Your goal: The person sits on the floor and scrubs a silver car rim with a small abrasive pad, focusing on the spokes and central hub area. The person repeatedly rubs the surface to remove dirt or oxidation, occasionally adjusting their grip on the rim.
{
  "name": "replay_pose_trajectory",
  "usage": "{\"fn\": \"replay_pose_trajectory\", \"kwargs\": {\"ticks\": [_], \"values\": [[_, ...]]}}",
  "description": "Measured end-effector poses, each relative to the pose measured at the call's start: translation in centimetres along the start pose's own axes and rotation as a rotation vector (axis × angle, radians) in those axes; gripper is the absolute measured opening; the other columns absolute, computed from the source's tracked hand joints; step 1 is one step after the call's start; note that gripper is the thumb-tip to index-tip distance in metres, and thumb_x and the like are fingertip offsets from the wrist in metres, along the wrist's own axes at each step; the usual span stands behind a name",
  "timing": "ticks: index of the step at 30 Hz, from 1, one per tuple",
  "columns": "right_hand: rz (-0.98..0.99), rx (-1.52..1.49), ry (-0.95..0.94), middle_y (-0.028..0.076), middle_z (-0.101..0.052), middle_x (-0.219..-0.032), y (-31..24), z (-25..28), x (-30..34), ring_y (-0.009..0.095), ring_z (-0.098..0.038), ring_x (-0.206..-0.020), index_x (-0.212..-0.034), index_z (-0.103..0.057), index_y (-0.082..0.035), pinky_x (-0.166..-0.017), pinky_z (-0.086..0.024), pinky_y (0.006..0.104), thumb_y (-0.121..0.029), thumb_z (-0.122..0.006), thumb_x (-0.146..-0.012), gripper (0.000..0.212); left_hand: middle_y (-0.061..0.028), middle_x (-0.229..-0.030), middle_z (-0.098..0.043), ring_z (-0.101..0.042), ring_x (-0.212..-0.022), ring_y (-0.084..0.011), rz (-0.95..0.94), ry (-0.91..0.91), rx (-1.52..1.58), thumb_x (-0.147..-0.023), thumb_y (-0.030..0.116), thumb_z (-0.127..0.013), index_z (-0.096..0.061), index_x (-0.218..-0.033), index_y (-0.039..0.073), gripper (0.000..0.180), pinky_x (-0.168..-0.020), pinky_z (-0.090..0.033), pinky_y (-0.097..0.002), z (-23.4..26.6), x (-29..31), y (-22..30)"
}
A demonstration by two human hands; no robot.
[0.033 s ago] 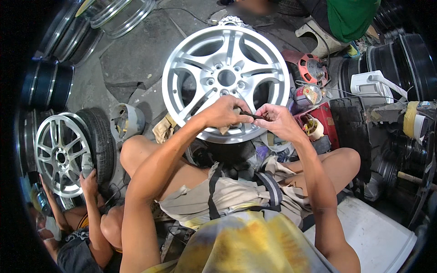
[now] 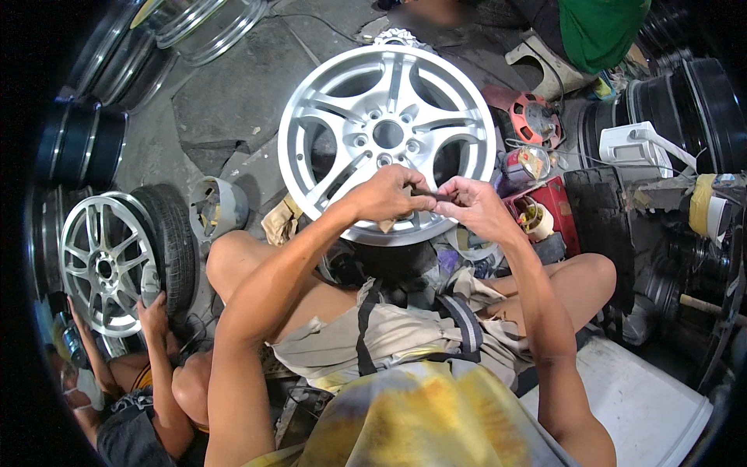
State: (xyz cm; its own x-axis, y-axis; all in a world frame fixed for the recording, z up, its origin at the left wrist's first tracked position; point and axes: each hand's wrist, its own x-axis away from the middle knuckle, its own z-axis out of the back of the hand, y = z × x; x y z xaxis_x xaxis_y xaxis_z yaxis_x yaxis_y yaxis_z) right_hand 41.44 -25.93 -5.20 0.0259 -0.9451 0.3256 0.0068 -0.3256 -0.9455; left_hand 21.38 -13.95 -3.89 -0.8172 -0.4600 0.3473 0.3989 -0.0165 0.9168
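In front of me a silver alloy wheel rim (image 2: 459, 91) lies face up, with twin spokes and a ring of bolt holes. My left hand (image 2: 387, 194) and my right hand (image 2: 472, 204) meet above its near edge. Between their fingertips they pinch a small dark strip (image 2: 427, 193), perhaps folded sandpaper. Both hands are closed, and the strip is partly hidden by the fingers. Under my left hand shows the corner of a tan piece (image 2: 386, 226); whether it belongs to the strip I cannot tell.
At left, another person's hands (image 2: 153, 313) hold a second silver rim (image 2: 75, 247) beside a tire (image 2: 169, 249). A grey cut container (image 2: 233, 204) stands nearby. To the right are an open can (image 2: 523, 165), a red box (image 2: 562, 210), a red round device (image 2: 537, 117) and stacked rims (image 2: 700, 101).
My hands have shifted very slightly, and the dark strip between the fingertips sits at a slightly different angle. The rim has not moved.
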Motion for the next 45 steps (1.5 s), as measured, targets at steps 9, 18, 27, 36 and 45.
{"fn": "replay_pose_trajectory", "kwargs": {"ticks": [9,18,27,36,45], "values": [[-0.098,-0.411,0.047,0.006,-0.065,-0.103,-0.5,-3.8,0.9,0.013,-0.065,-0.089,-0.11,-0.058,-0.002,-0.077,-0.057,0.0278,-0.025,-0.071,-0.095,0.03,-0.0014,-0.078,-0.067,-0.06,-0.065,-0.0053,-0.04,0.366,0.724,-0.095,0.027,-0.071,-0.061,-0.096,0.009,0.021,-0.053,-0.047,-0.0208,-4.6,-2.5,1.5],[-0.044,-0.326,0.23,0.003,-0.07,-0.097,0.3,0.8,1.5,0.009,-0.063,-0.085,-0.112,-0.067,-0.003,-0.071,-0.049,0.0247,-0.023,-0.071,-0.092,0.029,0.0,-0.087,-0.07,-0.061,-0.076,-0.0074,0.024,0.439,0.637,-0.088,0.021,-0.078,-0.072,-0.101,0.004,0.022,-0.072,-0.049,-0.0243,-2.0,-2.3,-0.8],[0.124,0.332,0.364,0.002,-0.055,-0.067,0.4,-0.5,0.3,0.008,-0.044,-0.067,-0.077,-0.055,-0.003,-0.057,-0.041,0.0289,-0.028,-0.072,-0.091,0.034,0.0017,-0.076,-0.065,-0.055,-0.069,-0.0047,0.067,0.105,0.194,-0.085,0.018,-0.081,-0.068,-0.083,0.003,0.019,-0.062,-0.044,-0.0224,-3.2,-1.6,-1.6],[0.263,0.677,0.871,0.021,-0.059,-0.078,4.3,5.8,-5.2,0.041,-0.057,-0.073,-0.081,-0.055,0.001,-0.07,-0.045,0.0475,-0.03,-0.07,-0.089,0.036,-0.0159,-0.088,-0.067,-0.065,-0.086,-0.0402,-0.115,0.151,-0.692,-0.077,0.013,-0.071,-0.068,-0.094,0.0,0.022,-0.079,-0.052,-0.0454,-0.6,0.8,-6.8],[0.365,0.897,0.939,0.015,-0.055,-0.086,8.0,3.5,-7.0,0.04,-0.056,-0.078,-0.081,-0.052,-0.004,-0.069,-0.042,0.0501,-0.027,-0.067,-0.088,0.029,-0.013,-0.092,-0.066,-0.064,-0.09,-0.0371,-0.171,-0.053,-0.763,-0.077,0.014,-0.072,-0.071,-0.094,0.006,0.018,-0.08,-0.053,-0.0448,-2.7,1.9,-9.5]]}}
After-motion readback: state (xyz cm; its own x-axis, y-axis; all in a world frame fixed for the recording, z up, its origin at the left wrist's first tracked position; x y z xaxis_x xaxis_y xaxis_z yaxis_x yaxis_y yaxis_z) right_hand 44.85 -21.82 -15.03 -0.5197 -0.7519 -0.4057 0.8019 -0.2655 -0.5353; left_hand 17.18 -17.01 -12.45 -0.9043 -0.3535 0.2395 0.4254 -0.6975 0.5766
